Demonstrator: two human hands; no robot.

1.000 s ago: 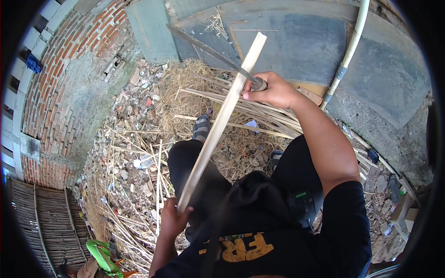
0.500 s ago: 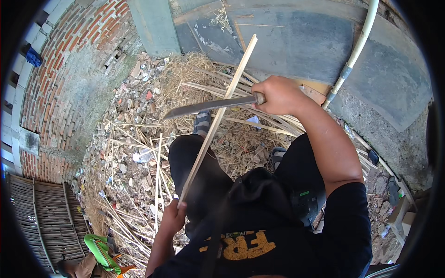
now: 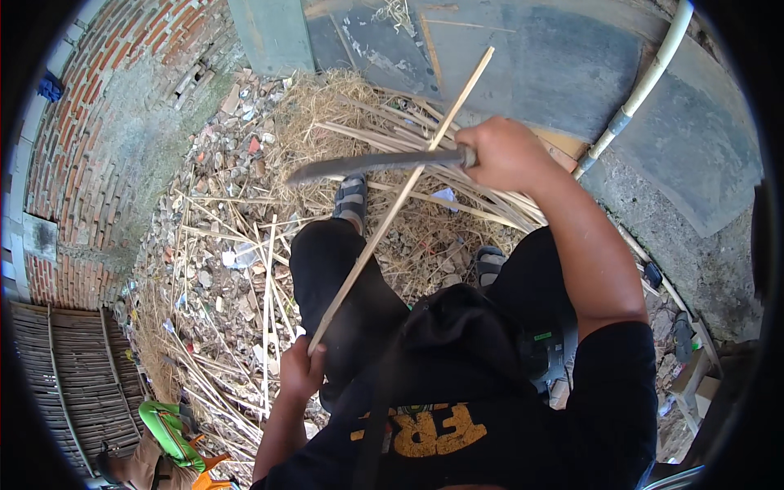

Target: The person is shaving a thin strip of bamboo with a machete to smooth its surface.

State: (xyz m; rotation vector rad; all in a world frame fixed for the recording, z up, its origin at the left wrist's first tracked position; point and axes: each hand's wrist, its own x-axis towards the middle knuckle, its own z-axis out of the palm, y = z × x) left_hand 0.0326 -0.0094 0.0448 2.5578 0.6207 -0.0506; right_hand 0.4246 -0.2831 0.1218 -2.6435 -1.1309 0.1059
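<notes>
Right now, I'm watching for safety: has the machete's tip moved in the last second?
Yes, down the picture: the machete tip overlapped the grey-green board, and now shows well below it.

Knife (image 3: pixel 371 163): blade of grey metal, rather dull, with darker patches.
Held strip (image 3: pixel 374 245): pale, wood-like, quite smooth.
Pipe (image 3: pixel 657 67): looks like plastic, smooth, slightly glossy.
Brick wall (image 3: pixel 77 180): rough brick, partly under matt plaster.
Trousers (image 3: pixel 327 257): black cloth, matt.
Straw (image 3: pixel 331 91): dry, fibrous, rough.
</notes>
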